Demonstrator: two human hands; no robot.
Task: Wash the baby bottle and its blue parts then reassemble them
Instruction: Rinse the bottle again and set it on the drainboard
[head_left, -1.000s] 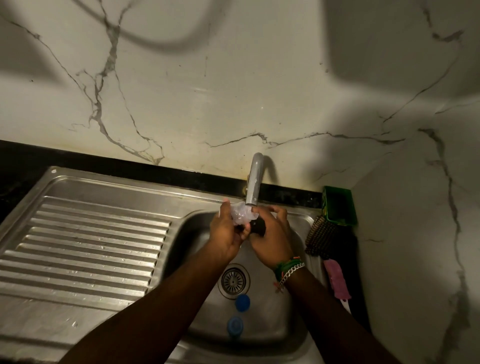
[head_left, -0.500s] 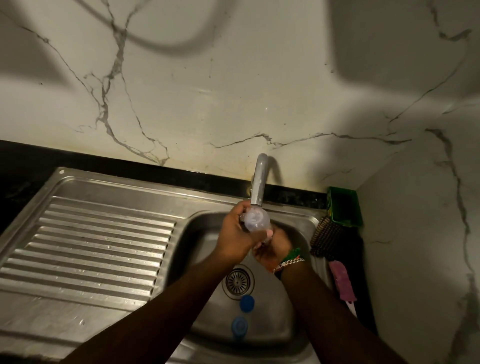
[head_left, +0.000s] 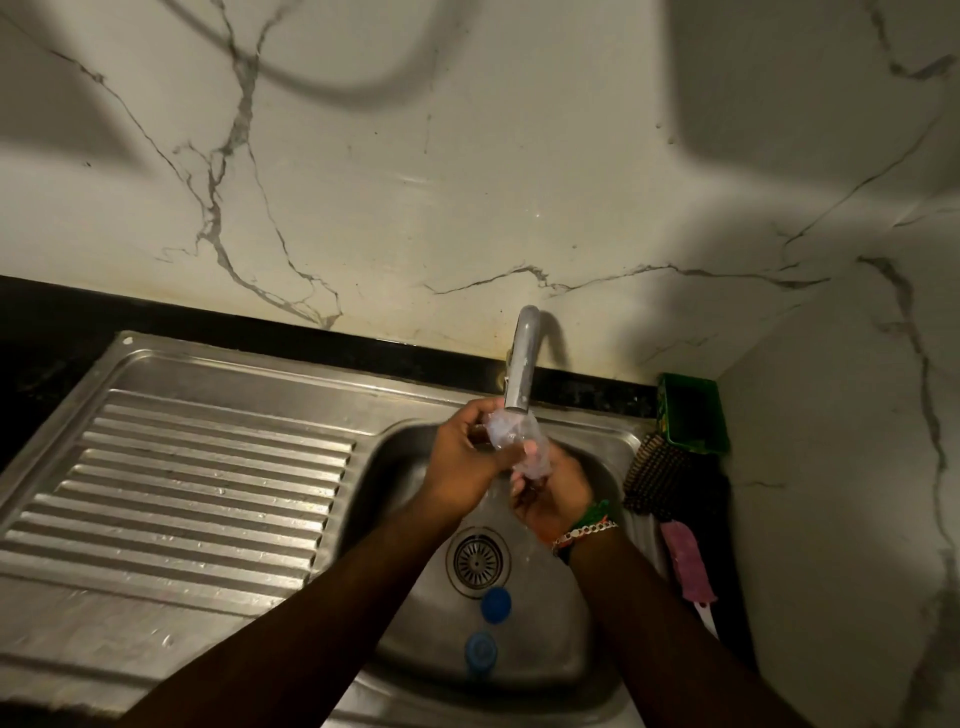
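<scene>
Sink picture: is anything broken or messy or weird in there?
Nothing looks broken. Two blue parts lie in the sink near the drain, waiting to be washed. Both hands hold the clear bottle under the tap. The room is just dim.

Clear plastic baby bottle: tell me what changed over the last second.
The clear plastic baby bottle was turned under the steel tap; the left hand kept gripping it while the right hand dropped below to cup its lower end. Both round blue parts stayed in the steel sink basin.
</scene>
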